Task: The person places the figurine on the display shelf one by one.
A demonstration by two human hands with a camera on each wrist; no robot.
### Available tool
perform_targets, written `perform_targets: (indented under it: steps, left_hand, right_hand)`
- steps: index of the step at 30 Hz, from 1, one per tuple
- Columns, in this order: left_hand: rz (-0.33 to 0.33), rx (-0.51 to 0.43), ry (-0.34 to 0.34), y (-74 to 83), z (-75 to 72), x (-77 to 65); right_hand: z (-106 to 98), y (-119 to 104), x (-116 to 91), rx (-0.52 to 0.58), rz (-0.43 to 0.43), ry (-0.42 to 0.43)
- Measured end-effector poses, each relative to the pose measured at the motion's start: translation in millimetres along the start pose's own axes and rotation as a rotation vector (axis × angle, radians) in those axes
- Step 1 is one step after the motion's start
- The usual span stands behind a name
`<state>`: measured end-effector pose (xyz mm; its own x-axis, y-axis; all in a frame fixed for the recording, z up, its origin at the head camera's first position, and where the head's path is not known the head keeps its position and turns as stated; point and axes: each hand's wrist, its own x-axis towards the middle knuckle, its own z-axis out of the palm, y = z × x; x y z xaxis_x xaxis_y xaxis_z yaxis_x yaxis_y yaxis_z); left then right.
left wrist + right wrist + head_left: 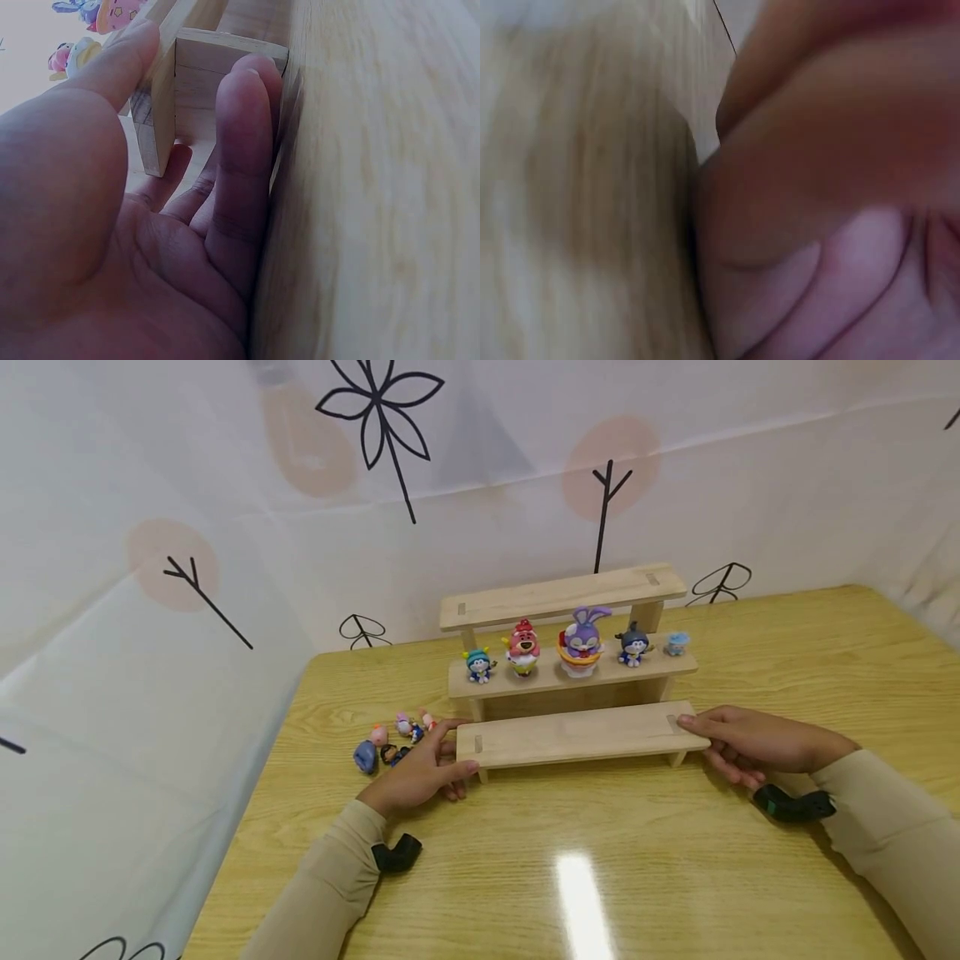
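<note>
A white sheet (pixel 487 460) printed with black line plants and peach circles hangs behind a wood-grain counter (pixel 480 877). Toward the counter's far edge stand a top shelf (pixel 555 596) and, lower and nearer, a middle shelf (pixel 542 681) bearing five figures, among them a pink bear (pixel 522 647) and a purple rabbit (pixel 581 647). In front of these lies a low wooden step (pixel 577 737), its long side roughly parallel to the counter's far edge. The left hand (pixel 416 777) grips the step's left end, thumb at its near corner and fingers reaching round beyond and beneath. The right hand (pixel 742 743) holds the right end, thumb on top, other fingers below and beside it. Small figures (pixel 379 737) lie just beside the left hand, toward the counter's left edge. The right wrist view is blurred.
</note>
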<state>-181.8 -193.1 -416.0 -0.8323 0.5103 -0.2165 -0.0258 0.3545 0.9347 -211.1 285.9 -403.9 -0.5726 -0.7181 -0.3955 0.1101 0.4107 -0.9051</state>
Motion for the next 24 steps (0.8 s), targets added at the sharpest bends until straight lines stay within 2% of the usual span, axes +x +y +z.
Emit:
perform_targets:
  steps: [10,16,20,24]
  left_hand:
    - [-0.026,0.040,-0.005,3.7,-0.2,0.9]
    - [-0.057,0.104,0.000,16.5,-6.1,-7.1]
    - [-0.044,0.215,0.072,27.8,-17.7,-15.1]
    - [0.023,0.391,0.236,34.9,-30.5,-16.6]
  right_hand:
    - [-0.1,1.7,0.4,-0.101,-0.069,0.011]
    - [-0.6,1.4,0.9,-0.118,-0.062,0.021]
    - [-1.5,1.1,1.1,-0.122,-0.047,0.029]
    - [-2.2,2.6,1.1,-0.119,-0.036,0.032]
